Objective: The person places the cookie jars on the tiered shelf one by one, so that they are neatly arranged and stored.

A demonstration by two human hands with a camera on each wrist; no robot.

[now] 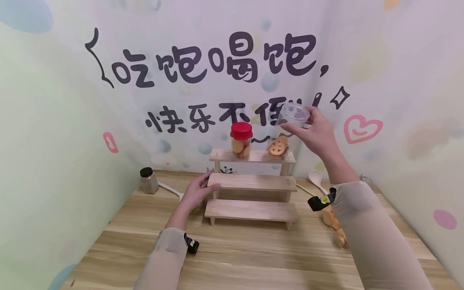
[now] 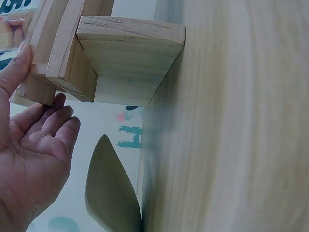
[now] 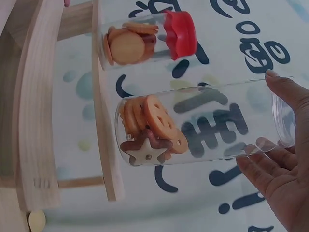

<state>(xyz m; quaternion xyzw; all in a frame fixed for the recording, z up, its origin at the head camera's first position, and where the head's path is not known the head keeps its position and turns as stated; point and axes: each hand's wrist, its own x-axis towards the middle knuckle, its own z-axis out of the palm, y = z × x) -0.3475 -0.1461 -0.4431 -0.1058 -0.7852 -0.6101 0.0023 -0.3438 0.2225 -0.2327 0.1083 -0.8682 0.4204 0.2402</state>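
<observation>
In the head view my right hand (image 1: 319, 131) grips a tall clear jar (image 1: 290, 125) near its open rim, with biscuits (image 1: 278, 147) at its bottom. The right wrist view shows my hand (image 3: 282, 169) round the jar's top and a star-shaped biscuit (image 3: 147, 150) inside, the jar's base at the top shelf (image 3: 107, 121). My left hand (image 1: 195, 191) holds the left end of the wooden middle step (image 1: 250, 182); in the left wrist view its thumb and fingers (image 2: 58, 116) lie at either side of that board. A red-lidded jar of biscuits (image 1: 241, 141) stands on the top shelf.
A black-lidded jar (image 1: 148, 181) and a white utensil (image 1: 170, 190) lie left of the rack. To its right are a pale spoon (image 1: 316, 179) and orange-brown items (image 1: 330, 217), partly behind my right forearm. A printed cloth wall (image 1: 181, 32) rises behind.
</observation>
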